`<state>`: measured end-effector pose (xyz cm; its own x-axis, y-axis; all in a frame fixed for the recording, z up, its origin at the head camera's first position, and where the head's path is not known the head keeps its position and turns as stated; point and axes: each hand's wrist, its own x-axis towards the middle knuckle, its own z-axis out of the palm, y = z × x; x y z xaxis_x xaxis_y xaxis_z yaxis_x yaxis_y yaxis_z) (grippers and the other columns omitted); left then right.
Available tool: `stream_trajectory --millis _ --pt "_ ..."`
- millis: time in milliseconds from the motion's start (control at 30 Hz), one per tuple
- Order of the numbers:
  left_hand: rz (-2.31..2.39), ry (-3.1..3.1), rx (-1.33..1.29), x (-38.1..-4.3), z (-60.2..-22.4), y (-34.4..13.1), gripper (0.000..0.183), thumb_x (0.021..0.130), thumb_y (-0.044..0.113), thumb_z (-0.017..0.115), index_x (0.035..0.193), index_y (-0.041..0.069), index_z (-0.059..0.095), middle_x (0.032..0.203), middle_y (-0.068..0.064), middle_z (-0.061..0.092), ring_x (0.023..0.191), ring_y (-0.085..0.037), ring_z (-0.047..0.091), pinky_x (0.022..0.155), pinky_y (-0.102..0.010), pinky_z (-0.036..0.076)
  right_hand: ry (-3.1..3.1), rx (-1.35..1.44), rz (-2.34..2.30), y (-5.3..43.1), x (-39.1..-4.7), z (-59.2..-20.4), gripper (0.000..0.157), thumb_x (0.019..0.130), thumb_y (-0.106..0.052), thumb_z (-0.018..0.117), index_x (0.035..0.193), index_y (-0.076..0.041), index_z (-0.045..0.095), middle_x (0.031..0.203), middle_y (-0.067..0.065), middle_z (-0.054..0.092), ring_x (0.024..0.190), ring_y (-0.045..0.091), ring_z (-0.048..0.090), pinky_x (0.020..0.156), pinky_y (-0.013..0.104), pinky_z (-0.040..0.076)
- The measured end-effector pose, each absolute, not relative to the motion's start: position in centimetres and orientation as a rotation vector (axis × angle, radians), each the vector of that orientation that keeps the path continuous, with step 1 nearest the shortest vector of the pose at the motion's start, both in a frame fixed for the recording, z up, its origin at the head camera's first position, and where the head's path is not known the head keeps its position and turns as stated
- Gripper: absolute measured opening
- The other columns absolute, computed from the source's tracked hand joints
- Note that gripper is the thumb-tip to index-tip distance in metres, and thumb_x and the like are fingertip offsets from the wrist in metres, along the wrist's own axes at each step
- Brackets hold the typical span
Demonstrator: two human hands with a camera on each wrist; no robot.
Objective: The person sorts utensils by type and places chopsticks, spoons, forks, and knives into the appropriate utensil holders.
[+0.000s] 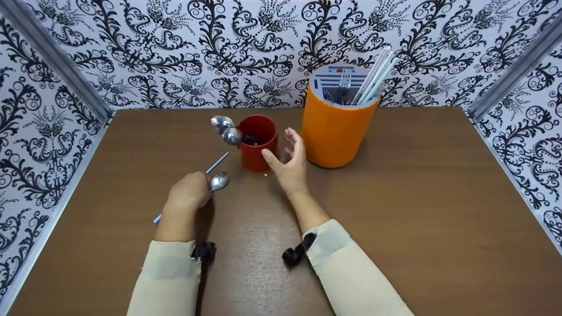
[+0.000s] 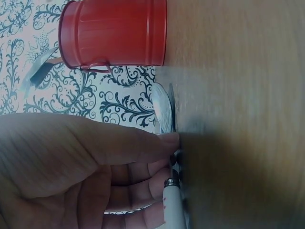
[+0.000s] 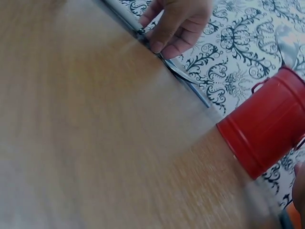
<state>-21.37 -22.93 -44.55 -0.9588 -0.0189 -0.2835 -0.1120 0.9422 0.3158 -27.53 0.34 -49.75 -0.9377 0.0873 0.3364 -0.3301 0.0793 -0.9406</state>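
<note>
My left hand (image 1: pixel 189 191) pinches a metal spoon (image 1: pixel 219 180) at its neck, low over the table. In the left wrist view, thumb and fingers meet around the neck, and the spoon's white handle (image 2: pixel 173 205) extends past them. A thin bluish stick (image 1: pixel 217 162) lies on the table, partly hidden under that hand. My right hand (image 1: pixel 290 169) is held beside a red bucket (image 1: pixel 254 158), fingers spread and loosely bent, holding nothing. Whether it touches the bucket I cannot tell. Spoon bowls (image 1: pixel 232 136) lean out over the bucket's left rim.
Right of the bucket stands an orange cutlery holder (image 1: pixel 336 131) with a grey slotted top, a fork (image 1: pixel 345 81) and several pale chopsticks (image 1: pixel 373 81). A patterned wall (image 1: pixel 263 57) closes off the back and sides of the brown table (image 1: pixel 417 210).
</note>
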Motion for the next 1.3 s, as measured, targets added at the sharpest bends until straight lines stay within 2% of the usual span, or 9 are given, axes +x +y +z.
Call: stream_trajectory --millis 100,300,600,900,1100,1300 --pt "0.476 2.809 -0.093 -21.3 -44.6 -22.8 0.017 0.094 0.002 0.055 0.082 0.004 0.068 0.094 -0.016 0.07 0.078 -0.027 0.056 0.073 -0.049 0.053 -2.094 0.234 1.966 0.4 -27.8 -50.2 0.089 0.084 -0.036 0.081 0.156 -0.008 0.038 0.159 0.014 0.044 0.147 0.034 0.042 0.122 0.052 0.038" --pt "0.476 2.839 -0.075 -21.4 -44.5 -22.6 0.024 0.094 0.002 0.05 0.078 0.002 0.068 0.091 -0.016 0.07 0.075 -0.025 0.055 0.071 -0.047 0.052 -2.161 0.265 2.033 0.3 -28.2 -50.3 0.096 0.083 -0.036 0.082 0.161 -0.01 0.032 0.162 0.013 0.041 0.149 0.029 0.041 0.124 0.046 0.037" --pt "0.486 2.837 -0.083 -21.3 -44.5 -22.6 0.015 0.089 0.002 0.059 0.076 0.005 0.066 0.081 -0.01 0.062 0.07 -0.025 0.052 0.064 -0.04 0.046 -2.239 0.27 2.058 0.0 -28.3 -50.6 0.097 0.083 -0.037 0.084 0.162 -0.014 0.032 0.162 0.007 0.042 0.147 0.025 0.043 0.124 0.04 0.037" --pt "0.472 2.881 0.0 -21.5 -44.8 -22.4 0.011 0.086 0.006 0.065 0.075 0.003 0.066 0.084 -0.014 0.066 0.07 -0.026 0.051 0.068 -0.046 0.05 -2.271 0.267 2.075 0.0 -28.5 -50.8 0.098 0.084 -0.036 0.085 0.163 -0.016 0.031 0.166 0.007 0.038 0.15 0.026 0.04 0.125 0.041 0.036" --pt "0.52 2.905 -0.001 -21.6 -44.9 -22.3 0.01 0.089 0.006 0.065 0.084 -0.001 0.067 0.093 -0.021 0.071 0.075 -0.028 0.057 0.074 -0.051 0.054 -2.264 0.293 2.101 0.1 -28.6 -50.9 0.097 0.085 -0.033 0.084 0.164 -0.014 0.03 0.167 0.007 0.037 0.151 0.026 0.039 0.125 0.041 0.035" --pt "0.511 2.918 0.036 -21.7 -45.0 -22.1 0.012 0.091 0.005 0.064 0.081 -0.001 0.067 0.086 -0.02 0.071 0.071 -0.026 0.055 0.072 -0.049 0.055 -2.228 0.312 2.14 0.0 -29.0 -51.4 0.094 0.087 -0.027 0.082 0.163 -0.009 0.03 0.166 0.011 0.037 0.151 0.027 0.04 0.125 0.04 0.035"
